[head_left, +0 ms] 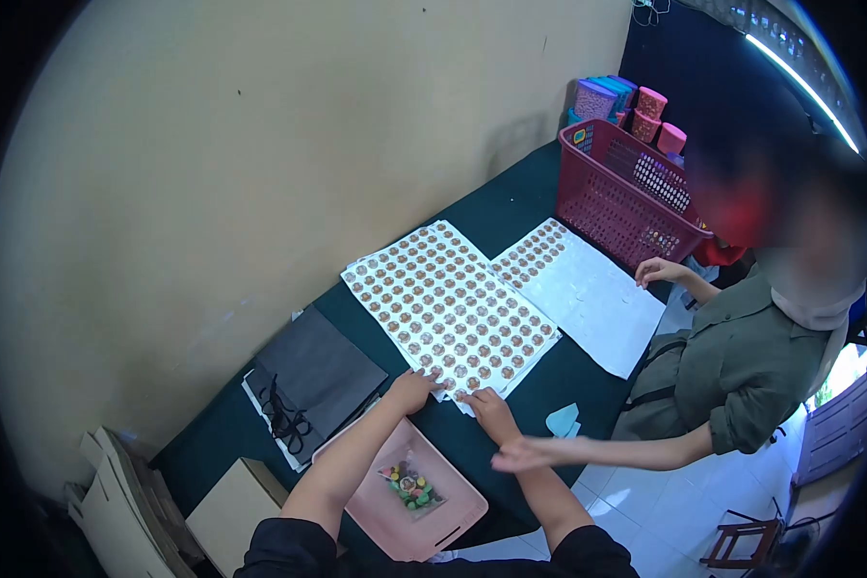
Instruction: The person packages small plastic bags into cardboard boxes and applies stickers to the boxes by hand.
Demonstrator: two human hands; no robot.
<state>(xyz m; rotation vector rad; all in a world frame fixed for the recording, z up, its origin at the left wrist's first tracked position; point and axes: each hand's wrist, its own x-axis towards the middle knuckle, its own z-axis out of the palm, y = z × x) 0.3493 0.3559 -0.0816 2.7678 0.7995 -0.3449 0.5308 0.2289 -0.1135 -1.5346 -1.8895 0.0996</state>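
Nearest to us, we are looking down at a pink cardboard box with a clear window (424,515) showing small colourful items inside, lying on the dark green table (511,207) under our left forearm. Beside it to the left, we are seeing a tan cardboard box (231,511) and a stack of dark grey paper bags with black cord handles (308,380). Just beyond the pink box, our left hand (412,390) is resting with fingers curled down on the near edge of a white sheet covered in round brown stickers (448,303), and our right hand (491,412) is pressing on the same near edge close by; we cannot tell whether either hand is pinching a sticker. A co-worker's hand (522,455) is reaching in flat and open, touching our right forearm. A small pale blue paper scrap (563,420) is lying just to the right. Farther on, a second, mostly peeled white sheet (588,289) is lying beside the first, with the co-worker's other hand (657,272) at its far corner. Beyond that, a red plastic basket (617,197) is standing, with pink and purple lidded tubs (636,106) behind it.
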